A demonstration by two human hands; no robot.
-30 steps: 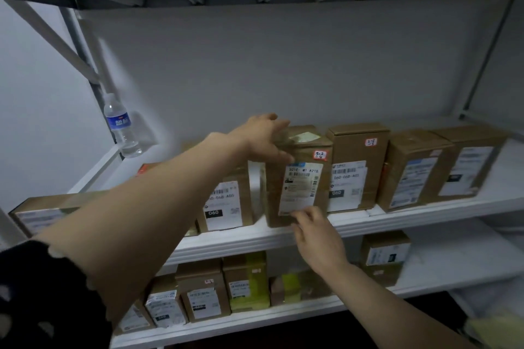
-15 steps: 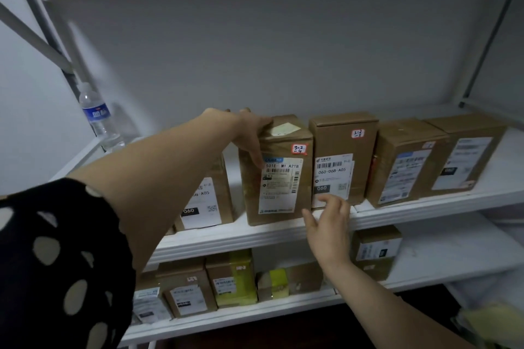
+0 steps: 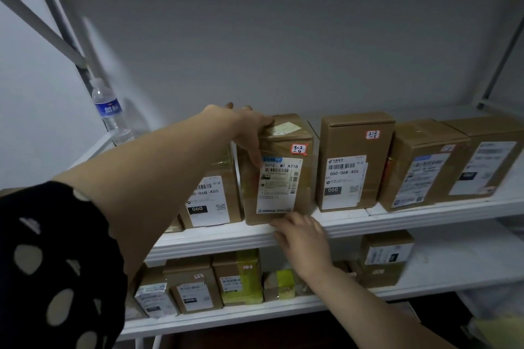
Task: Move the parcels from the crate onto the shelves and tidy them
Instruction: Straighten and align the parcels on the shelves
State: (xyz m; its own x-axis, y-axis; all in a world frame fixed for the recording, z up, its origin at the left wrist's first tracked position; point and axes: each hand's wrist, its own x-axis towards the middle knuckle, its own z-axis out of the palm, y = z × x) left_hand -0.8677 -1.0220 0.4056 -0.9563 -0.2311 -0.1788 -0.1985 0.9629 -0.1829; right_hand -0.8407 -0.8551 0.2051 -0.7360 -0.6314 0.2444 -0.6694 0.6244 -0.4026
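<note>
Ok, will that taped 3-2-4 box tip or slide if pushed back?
Probably stiff: the taped box holds square edges under the left hand gripping its top corner. It stands on end, so a high push might tip it; low, by the right hand, seems safer. Glossy tape could make it slippery.

Place: I take this for a parcel storeroom;
Shelving: white metal shelves (image 3: 425, 215) in tiers against a bare grey wall (image 3: 283, 51);
Stock: cardboard parcels (image 3: 351, 147) in rows, barcoded shipping labels (image 3: 279, 185) facing me;
Marking: handwritten numbered stickers (image 3: 299, 149)
</note>
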